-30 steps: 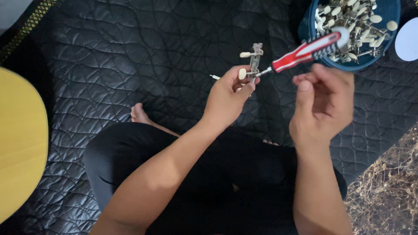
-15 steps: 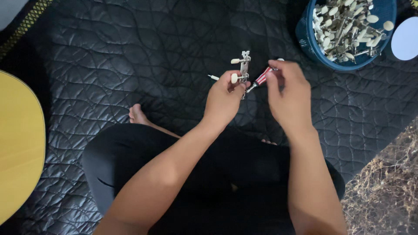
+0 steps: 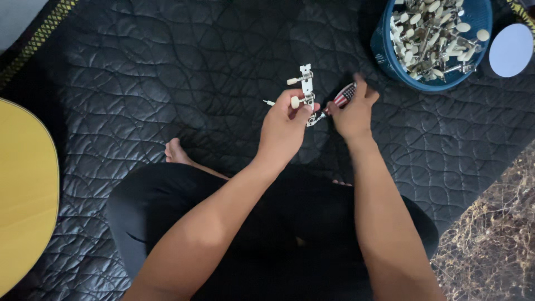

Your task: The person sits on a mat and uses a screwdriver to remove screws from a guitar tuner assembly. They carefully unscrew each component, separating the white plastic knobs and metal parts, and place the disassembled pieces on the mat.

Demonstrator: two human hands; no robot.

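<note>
Tuner strip [image 3: 304,89] | left hand [image 3: 285,125] grip pinching it upright | right hand [image 3: 351,114] gripping screwdriver [image 3: 341,99]

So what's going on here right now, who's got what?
A person sits on a black quilted mat. The left hand holds up a metal tuning-peg strip with cream knobs. The right hand grips a red-handled screwdriver, its tip at the strip's lower end. A blue basket of similar pegs sits nearby, a yellow guitar body at the left.

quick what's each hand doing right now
Left hand: closed, holding a white metal tuning-peg strip with cream knobs.
Right hand: closed around a red-handled screwdriver, tip at the strip's lower end.
</note>
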